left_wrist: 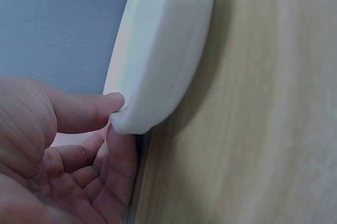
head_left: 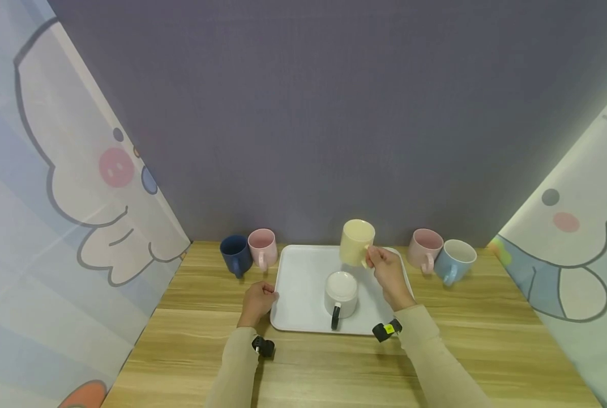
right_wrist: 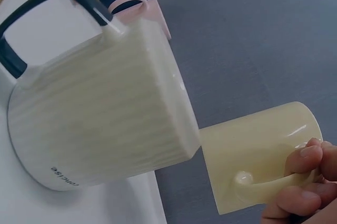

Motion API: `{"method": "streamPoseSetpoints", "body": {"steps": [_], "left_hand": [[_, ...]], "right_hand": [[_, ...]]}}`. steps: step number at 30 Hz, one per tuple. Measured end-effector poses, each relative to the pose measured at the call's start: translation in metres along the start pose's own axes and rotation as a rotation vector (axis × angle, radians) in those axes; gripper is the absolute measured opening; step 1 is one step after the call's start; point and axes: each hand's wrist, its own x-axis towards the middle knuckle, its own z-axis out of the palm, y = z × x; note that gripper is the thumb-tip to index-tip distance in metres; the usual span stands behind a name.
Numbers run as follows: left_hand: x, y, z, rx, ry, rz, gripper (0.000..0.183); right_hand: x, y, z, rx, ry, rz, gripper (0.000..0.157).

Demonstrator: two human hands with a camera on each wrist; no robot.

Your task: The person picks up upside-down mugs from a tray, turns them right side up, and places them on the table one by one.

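My right hand (head_left: 389,275) grips the handle of a pale yellow mug (head_left: 355,249) over the far right part of a white tray (head_left: 300,283). In the right wrist view, the fingers are wrapped around that yellow mug's handle (right_wrist: 268,186). A white ribbed mug (head_left: 341,292) with a dark handle stands upside down on the tray, nearer to me. At the tray's left edge, my left hand (head_left: 257,300) pinches the rim. The left wrist view shows the thumb on top of the rim (left_wrist: 158,71) and a finger below it.
Left of the tray stand a dark blue mug (head_left: 236,253) and a pink mug (head_left: 263,247). To its right are another pink mug (head_left: 423,247) and a light blue mug (head_left: 454,260). A grey wall (head_left: 308,124) rises behind the wooden table (head_left: 313,368).
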Motion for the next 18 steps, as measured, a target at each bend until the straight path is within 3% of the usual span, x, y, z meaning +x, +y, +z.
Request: {"method": "streamPoseSetpoints", "body": {"steps": [18], "left_hand": [[0.0005, -0.0005, 0.0005, -0.006, -0.001, 0.003, 0.011]], "right_hand": [[-0.0025, -0.0069, 0.0008, 0.050, 0.005, 0.073, 0.037]]}}
